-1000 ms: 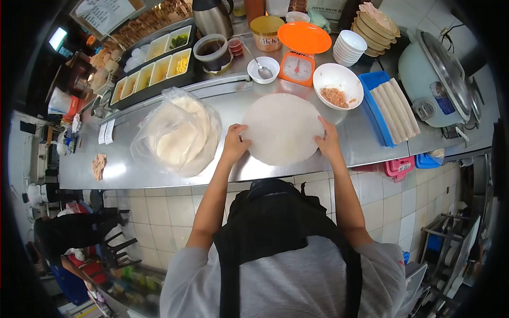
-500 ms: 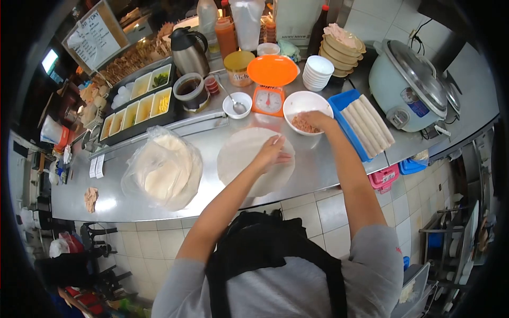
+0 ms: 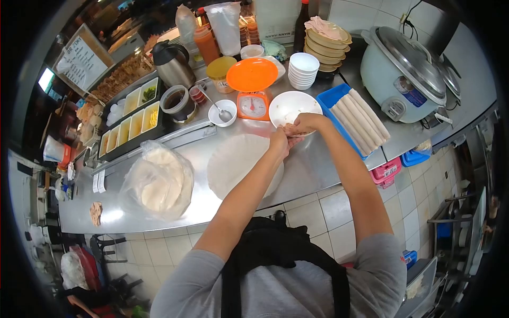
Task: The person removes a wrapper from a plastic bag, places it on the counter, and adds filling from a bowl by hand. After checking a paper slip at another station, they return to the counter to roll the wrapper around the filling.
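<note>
My right hand point(image 3: 307, 123) is closed on reddish minced filling point(image 3: 289, 129) at the near rim of a white bowl point(image 3: 284, 100). Only smears and small bits remain visible inside that bowl. Cupped against the same filling, my left hand point(image 3: 279, 143) meets the right one, its fingers curled and partly hidden. Below the left hand a thin round wrapper sheet point(image 3: 233, 164) lies flat on the steel counter, partly covered by my forearm. A clear plastic bag of stacked wrapper sheets point(image 3: 165, 183) sits to its left.
Right of the bowl stands a blue tray point(image 3: 326, 100) of rolled wrappers point(image 3: 360, 122), then a large rice cooker point(image 3: 403, 74). An orange scale point(image 3: 253, 106), a small bowl with a spoon point(image 3: 222, 113), stacked white bowls point(image 3: 303, 69) and a condiment container point(image 3: 135, 119) line the back.
My right hand has gathered the filling out of the bowl towards its near rim. The left hand has moved up and right from over the wrapper sheet to join it. The view has shifted slightly.
</note>
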Tool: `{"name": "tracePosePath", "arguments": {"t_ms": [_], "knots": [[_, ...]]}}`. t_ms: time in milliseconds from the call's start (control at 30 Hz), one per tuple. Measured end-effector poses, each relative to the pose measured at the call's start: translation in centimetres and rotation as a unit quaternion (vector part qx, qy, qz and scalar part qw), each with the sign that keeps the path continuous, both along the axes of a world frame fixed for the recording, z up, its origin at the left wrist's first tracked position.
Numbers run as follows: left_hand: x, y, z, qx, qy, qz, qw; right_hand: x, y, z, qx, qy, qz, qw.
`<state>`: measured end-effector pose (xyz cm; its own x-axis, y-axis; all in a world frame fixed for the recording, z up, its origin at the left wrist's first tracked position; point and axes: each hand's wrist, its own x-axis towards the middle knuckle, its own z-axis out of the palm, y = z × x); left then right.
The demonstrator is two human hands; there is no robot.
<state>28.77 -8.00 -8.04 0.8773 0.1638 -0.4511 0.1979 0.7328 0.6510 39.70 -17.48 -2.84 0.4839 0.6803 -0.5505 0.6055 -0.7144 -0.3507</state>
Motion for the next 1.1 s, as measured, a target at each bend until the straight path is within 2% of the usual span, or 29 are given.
{"name": "tracePosePath", "arguments": {"t_ms": [200,267,300,367,467,600,700,767,800,867,933,1000,1033,1100], "knots": [[-0.5,0.8,0.1,-0.035,-0.020,-0.021,0.999,0.5,0.6,1.0,-0.045,0.023,0.007,0.999],[-0.6,1.1,0.3,-0.051,-0.017,-0.041,0.998,0.2,0.1,0.8,0.062,0.002,-0.069,0.996],[-0.6,1.2,0.1,-0.052,-0.018,-0.038,0.998,0.2,-0.1,0.7,0.060,0.002,-0.066,0.996],[-0.5,1.2,-0.3,-0.051,-0.043,-0.051,0.996,0.3,-0.1,0.3,0.081,0.124,-0.031,0.989],[-0.7,1.0,0.0,-0.056,-0.039,-0.031,0.997,-0.3,-0.5,-0.5,0.128,0.144,-0.044,0.980],[-0.5,0.5,-0.3,-0.074,-0.042,-0.015,0.996,0.4,-0.3,-0.1,0.103,0.164,-0.052,0.980],[-1.1,0.5,0.5,-0.078,-0.016,-0.005,0.997,1.4,-0.3,1.7,0.070,0.150,-0.020,0.986],[-2.8,1.0,1.8,0.003,0.067,-0.059,0.996,2.1,-0.4,2.7,0.100,0.170,-0.095,0.976],[-3.9,1.5,1.7,0.002,0.067,-0.056,0.996,2.6,-0.5,3.0,0.164,0.197,-0.099,0.961],[-7.3,2.9,1.0,0.028,0.069,-0.136,0.988,3.9,-0.1,3.8,0.173,0.171,-0.111,0.964],[-12.9,5.5,1.8,0.154,-0.040,-0.173,0.972,4.5,0.2,5.2,0.183,0.126,-0.110,0.969],[-18.3,8.4,1.7,0.292,-0.085,-0.107,0.947,3.6,0.9,9.0,0.188,0.092,-0.111,0.972],[-20.7,9.7,1.4,0.327,-0.069,-0.055,0.941,3.2,1.5,10.7,0.191,0.058,-0.115,0.973],[-25.4,12.3,-0.2,0.410,-0.020,0.027,0.911,3.5,3.3,12.5,0.271,-0.036,-0.071,0.959]]}}
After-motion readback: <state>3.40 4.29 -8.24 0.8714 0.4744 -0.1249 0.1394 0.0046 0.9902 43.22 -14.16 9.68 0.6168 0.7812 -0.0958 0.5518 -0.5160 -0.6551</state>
